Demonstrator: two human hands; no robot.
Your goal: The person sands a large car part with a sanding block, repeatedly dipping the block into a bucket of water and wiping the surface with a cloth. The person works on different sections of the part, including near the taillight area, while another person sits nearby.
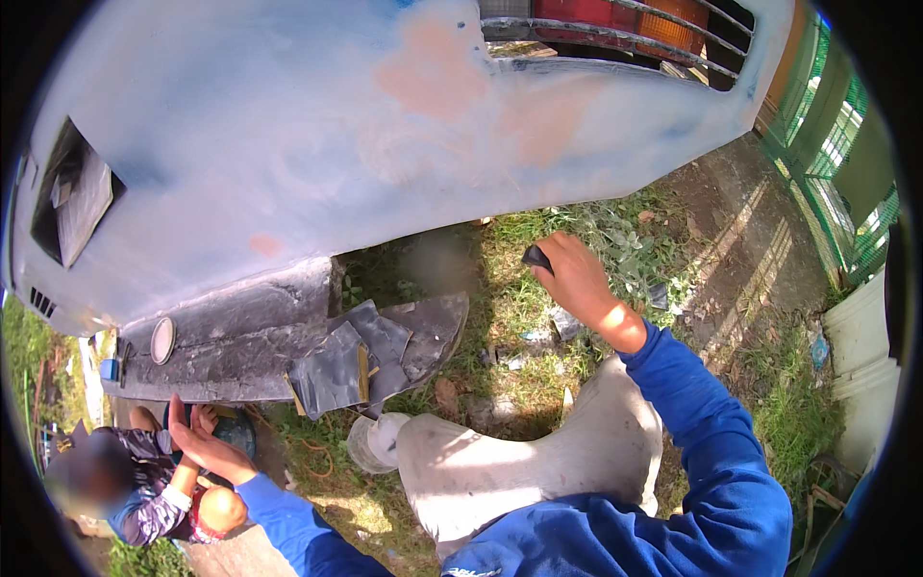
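Note:
My right hand (582, 288) is closed around a small black piece of sandpaper (537, 259), just below the lower edge of a vehicle's body panel (317, 135). The panel is whitish blue with peach patches. Most of the sandpaper is hidden by the fingers. At the lower left, my left hand (209, 450) is open with its fingers stretched, holding nothing, in front of the bumper (231, 332). Dark sheets (336, 370), which look like sandpaper, lie on the bumper's right part. A pale round disc (163, 339) rests farther left on it.
Beyond my left hand a person (154, 481) sits low, hands near a dark tub. A whitish container (370, 444) stands beside my knee. Red and orange lamps (615, 24) sit behind bars in the panel. At right are a green mesh fence (827, 144) and pale sheeting (860, 337).

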